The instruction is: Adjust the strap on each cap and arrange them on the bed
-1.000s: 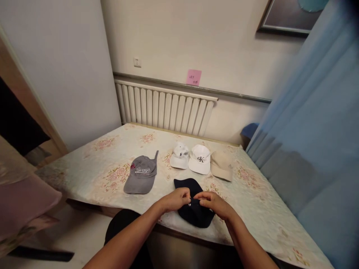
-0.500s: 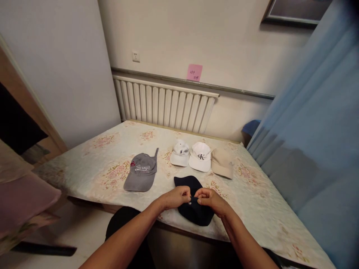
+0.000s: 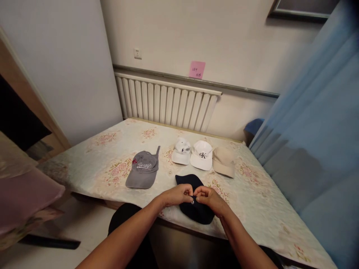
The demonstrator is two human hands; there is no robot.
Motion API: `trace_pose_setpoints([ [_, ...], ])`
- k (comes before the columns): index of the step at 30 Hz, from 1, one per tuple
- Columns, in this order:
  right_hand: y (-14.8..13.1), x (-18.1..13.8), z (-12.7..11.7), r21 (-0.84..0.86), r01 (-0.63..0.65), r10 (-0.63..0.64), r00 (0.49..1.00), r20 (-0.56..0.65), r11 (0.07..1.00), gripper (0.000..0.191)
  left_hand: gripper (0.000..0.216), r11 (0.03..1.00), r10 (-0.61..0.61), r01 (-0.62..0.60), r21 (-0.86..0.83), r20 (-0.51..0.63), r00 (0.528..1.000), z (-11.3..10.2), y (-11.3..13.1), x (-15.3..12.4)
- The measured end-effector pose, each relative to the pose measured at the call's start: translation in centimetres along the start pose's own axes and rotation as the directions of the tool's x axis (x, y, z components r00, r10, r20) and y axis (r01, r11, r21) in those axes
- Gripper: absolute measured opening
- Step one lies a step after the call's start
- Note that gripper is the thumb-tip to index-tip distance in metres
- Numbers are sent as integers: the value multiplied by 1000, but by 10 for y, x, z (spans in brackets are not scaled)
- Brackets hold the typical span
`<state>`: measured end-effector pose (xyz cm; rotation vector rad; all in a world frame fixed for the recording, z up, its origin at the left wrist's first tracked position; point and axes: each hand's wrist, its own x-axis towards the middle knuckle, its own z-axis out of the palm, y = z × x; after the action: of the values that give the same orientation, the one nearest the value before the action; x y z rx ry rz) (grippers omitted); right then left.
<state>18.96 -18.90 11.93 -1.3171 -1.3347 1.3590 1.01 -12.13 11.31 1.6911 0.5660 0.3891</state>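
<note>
Cap: a dark navy cloth cap [image 3: 196, 216] lies at the near edge of the floral-covered bed [image 3: 266, 209], straight in front of the person.
Axis: its length runs away from the person, from the bed's edge towards the row of caps beyond. I cannot tell which end is the brim.
Fastener: a small silver metal fastener [image 3: 192, 201] sits on the cap's midline, between the two sets of fingertips.
Left hand [image 3: 177, 195]: it comes in from the left, fingers pinched narrow on the cap beside the fastener.
Right hand [image 3: 209, 197]: it mirrors this from the right, fingers also pinched close on the cap.
Nearer hand: neither; both touch the cap and their fingertips almost meet.
Left of it: a grey lettered cap [image 3: 143, 170], apart.
Beyond: a small white cap [image 3: 181, 151], a white cap with black letters [image 3: 202, 155] and a beige cap [image 3: 223, 161], side by side.
</note>
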Motion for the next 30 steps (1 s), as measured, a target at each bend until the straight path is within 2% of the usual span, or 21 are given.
trace_pose_setpoints([
  [5,8,-2,-3,114,1,-6,999,46,993,20,28,997,-1,6,-81,64,998,-1,-2,-3],
  [10,12,-2,-4,158,-29,22,999,44,987,24,33,994,-41,47,-94,61,997,0,-9,-3],
  [16,8,-5,-3,-2,-10,10,998,64,1000,12,23,993,-105,108,-53,51,993,2,-13,-1],
  [23,9,-5,-6,-91,0,5,998,55,996,12,20,984,-168,172,-36,84,982,2,-11,0],
  [26,10,-6,-8,-152,18,-9,998,65,988,13,18,980,-178,187,-68,118,977,5,-12,1],
  [30,11,-8,-8,-148,13,-1,997,83,989,14,17,965,-191,214,-152,152,970,10,-14,3],
])
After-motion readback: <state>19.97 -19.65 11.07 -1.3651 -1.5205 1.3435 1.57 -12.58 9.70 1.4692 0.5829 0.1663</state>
